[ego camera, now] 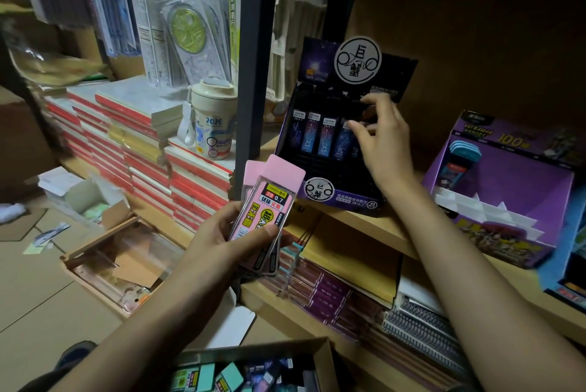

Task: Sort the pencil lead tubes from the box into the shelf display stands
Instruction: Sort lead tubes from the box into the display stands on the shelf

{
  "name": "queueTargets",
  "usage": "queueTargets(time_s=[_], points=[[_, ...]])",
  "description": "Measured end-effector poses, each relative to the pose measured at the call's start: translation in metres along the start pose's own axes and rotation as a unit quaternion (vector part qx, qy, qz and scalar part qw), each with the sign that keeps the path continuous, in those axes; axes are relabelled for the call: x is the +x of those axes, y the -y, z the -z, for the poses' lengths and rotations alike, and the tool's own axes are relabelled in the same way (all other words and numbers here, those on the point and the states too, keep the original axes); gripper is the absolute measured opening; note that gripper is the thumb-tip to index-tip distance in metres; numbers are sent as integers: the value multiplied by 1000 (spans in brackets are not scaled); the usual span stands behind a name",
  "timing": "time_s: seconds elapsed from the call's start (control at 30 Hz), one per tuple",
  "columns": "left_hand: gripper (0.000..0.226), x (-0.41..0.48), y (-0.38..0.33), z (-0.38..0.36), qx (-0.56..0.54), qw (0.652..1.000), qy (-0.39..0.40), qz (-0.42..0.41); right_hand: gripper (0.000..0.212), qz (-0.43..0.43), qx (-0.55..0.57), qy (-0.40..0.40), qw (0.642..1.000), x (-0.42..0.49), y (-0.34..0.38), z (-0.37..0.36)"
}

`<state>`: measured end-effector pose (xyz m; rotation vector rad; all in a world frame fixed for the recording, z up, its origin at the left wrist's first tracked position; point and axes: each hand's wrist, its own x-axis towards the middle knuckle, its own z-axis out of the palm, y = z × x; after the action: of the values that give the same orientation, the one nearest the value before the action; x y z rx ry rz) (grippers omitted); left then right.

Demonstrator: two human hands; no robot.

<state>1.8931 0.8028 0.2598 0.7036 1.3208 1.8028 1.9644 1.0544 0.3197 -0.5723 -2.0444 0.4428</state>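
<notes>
Clamped in the left hand [228,242], thumb across the front: a small stack of pink 2B 0.7 lead tubes [269,201], long axes tilted up-right, just below-left of the constellation display stand [348,200]. Nearer that stand, the right hand [383,150], fingers curled at its right-end slots; impossible to tell whether pinching a dark tube. More tubes below in the cardboard box [322,356].

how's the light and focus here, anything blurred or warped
Head view: dim, upper right nearly black; pink lead tubes in the left hand read sharp; right hand at the display stand slightly soft; left edge smeared and stretched by the wide lens.
</notes>
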Motion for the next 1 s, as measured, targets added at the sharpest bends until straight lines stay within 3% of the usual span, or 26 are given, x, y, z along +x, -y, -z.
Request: queueTargets(time_s=[0.07, 0.3, 0.37, 0.43, 0.53, 0.6, 0.73, 0.87, 1.0], points=[[45, 2, 1, 0, -1, 1000, -4, 0, 33, 42, -49, -18, 998, 0, -1, -1], [42, 5, -3, -3, 5, 1000, -3, -22, 39, 42, -113, 3, 993, -9, 17, 9], [42, 6, -4, -6, -3, 1000, 1, -29, 28, 38, -73, 32, 996, -19, 34, 12], [42, 6, -4, -12, 3, 999, 6, -37, 23, -20, 24, 111, 993, -36, 52, 14], [40, 7, 1, -21, 16, 999, 14, -45, 33, -124, 149, 210, 958, -68, 69, 24], [41, 7, 4, -29, 27, 998, 27, -40, 18, -167, 204, 228, 937, -86, 70, 37], [42, 3, 13, -54, 64, 994, 74, -40, 21, -241, 274, 194, 911, -106, 60, 75], [45, 3, 27, -79, 68, 991, 106, -35, 18, -261, 279, 146, 913, -121, 50, 106], [37, 3, 48, -123, 35, 992, 105, -58, 19, -287, 279, 39, 916, -128, 31, 152]])
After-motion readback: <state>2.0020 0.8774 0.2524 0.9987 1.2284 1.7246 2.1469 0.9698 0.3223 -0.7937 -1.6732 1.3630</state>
